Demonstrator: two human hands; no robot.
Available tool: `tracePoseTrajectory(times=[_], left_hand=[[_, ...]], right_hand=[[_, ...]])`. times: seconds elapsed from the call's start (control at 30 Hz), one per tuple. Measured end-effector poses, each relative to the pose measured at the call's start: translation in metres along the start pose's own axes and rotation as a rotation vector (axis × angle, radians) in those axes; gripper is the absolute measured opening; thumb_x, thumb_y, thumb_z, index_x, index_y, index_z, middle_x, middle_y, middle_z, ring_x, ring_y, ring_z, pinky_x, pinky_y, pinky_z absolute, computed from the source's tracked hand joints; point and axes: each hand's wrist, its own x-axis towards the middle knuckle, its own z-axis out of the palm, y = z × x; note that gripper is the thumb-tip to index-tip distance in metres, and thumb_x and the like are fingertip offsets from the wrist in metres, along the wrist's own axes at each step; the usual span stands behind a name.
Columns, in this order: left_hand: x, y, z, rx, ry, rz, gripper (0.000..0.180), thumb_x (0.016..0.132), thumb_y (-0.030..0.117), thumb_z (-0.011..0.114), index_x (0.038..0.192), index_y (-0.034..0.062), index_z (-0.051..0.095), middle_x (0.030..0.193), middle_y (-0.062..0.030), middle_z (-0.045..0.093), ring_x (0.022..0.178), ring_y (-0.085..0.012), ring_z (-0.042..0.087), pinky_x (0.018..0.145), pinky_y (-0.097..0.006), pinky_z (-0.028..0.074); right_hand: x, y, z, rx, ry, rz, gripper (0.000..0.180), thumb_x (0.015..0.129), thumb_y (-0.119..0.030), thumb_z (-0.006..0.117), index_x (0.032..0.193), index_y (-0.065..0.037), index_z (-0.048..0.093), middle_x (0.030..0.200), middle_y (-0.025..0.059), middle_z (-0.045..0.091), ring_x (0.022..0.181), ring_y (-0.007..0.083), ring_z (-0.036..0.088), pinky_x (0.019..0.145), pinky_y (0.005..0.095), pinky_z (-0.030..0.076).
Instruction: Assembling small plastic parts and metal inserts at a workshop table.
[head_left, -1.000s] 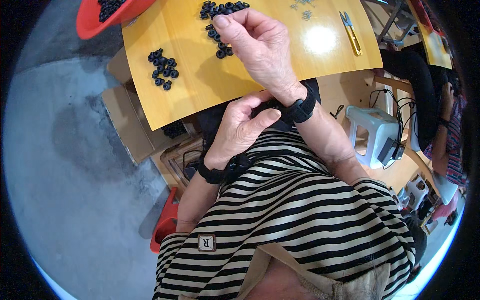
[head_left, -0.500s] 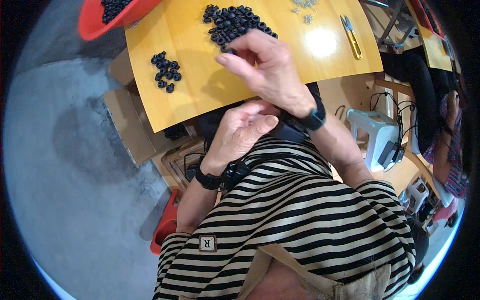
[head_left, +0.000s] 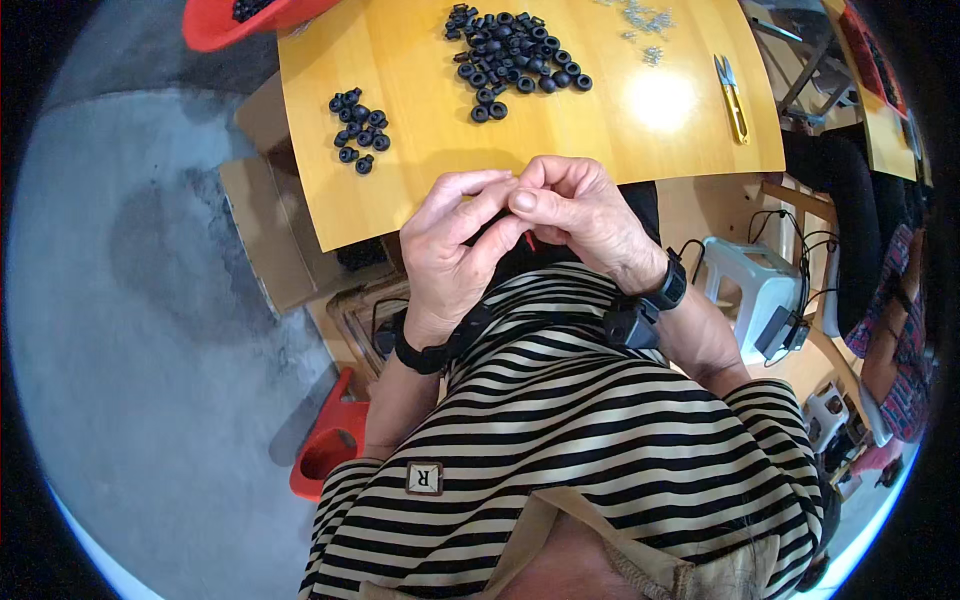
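Observation:
My left hand (head_left: pixel 450 245) and my right hand (head_left: pixel 597 218) meet just over the near edge of the yellow table (head_left: pixel 420 50). The thumbs and fingertips of both are pinched together, and whatever they hold is hidden between them. Beyond them on the table lies a large pile of small round black rubber-like parts (head_left: pixel 508 58). A smaller cluster of black parts (head_left: pixel 360 130) sits to its left. Small silvery pieces (head_left: pixel 645 28) are scattered at the far right. Yellow-handled thread snips (head_left: pixel 734 100) rest near the right edge.
A red bin (head_left: pixel 215 28) holding black parts overhangs the far left corner. Cardboard (head_left: pixel 262 235) stands beside the table's left side, and a red plastic stool (head_left: pixel 335 440) is near my left elbow. At right are a pale stool (head_left: pixel 750 285) with cables and another person's arm (head_left: pixel 888 345).
My right hand has come back from the near side of the black pile to meet my left hand. Both hands' fingertips are now together. The whole view has shifted slightly.

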Motion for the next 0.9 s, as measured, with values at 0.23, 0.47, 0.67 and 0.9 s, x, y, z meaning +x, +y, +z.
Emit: tracePoseTrajectory(times=[0.23,0.47,0.67,0.9], left_hand=[[0.0002,0.0027,-0.0067,0.006,0.035,0.017,0.029,0.075,0.000,0.076,0.103,0.0031,0.071,0.102,-0.0122,0.067,0.087,-0.0206,0.066,0.075,-0.029,0.054],[0.0017,0.0013,-0.0061,0.069,-0.011,0.018,0.028,0.073,0.002,0.078,0.101,0.0028,0.070,0.101,-0.0120,0.067,0.087,-0.0232,0.065,0.075,-0.032,0.053],[0.0028,-0.0005,-0.0029,0.048,0.037,0.014,0.030,0.073,0.003,0.078,0.101,0.0031,0.070,0.098,-0.0115,0.068,0.087,-0.0239,0.065,0.075,-0.032,0.052],[0.0023,-0.0056,-0.0046,-0.137,0.009,-0.061,0.030,0.074,0.001,0.077,0.103,0.0020,0.070,0.098,-0.0121,0.068,0.087,-0.0224,0.065,0.077,-0.030,0.052]], right_hand=[[0.0007,0.0020,-0.0074,0.225,-0.045,0.082,0.041,0.098,-0.040,0.053,0.088,-0.002,0.065,0.073,0.0033,0.062,0.055,0.0079,0.046,0.049,0.0208,0.035],[0.0011,-0.0002,-0.0022,0.172,-0.050,0.082,0.032,0.096,-0.033,0.059,0.087,-0.003,0.065,0.070,0.0001,0.061,0.056,0.0052,0.046,0.050,0.0198,0.035],[0.0024,-0.0005,-0.0014,0.152,-0.030,0.095,0.027,0.096,-0.030,0.060,0.085,-0.006,0.065,0.067,-0.0030,0.058,0.055,0.0036,0.046,0.049,0.0184,0.034],[0.0032,0.0001,0.0007,0.216,-0.038,0.100,0.024,0.095,-0.028,0.061,0.085,-0.006,0.064,0.068,-0.0030,0.057,0.057,0.0037,0.048,0.050,0.0176,0.035]])
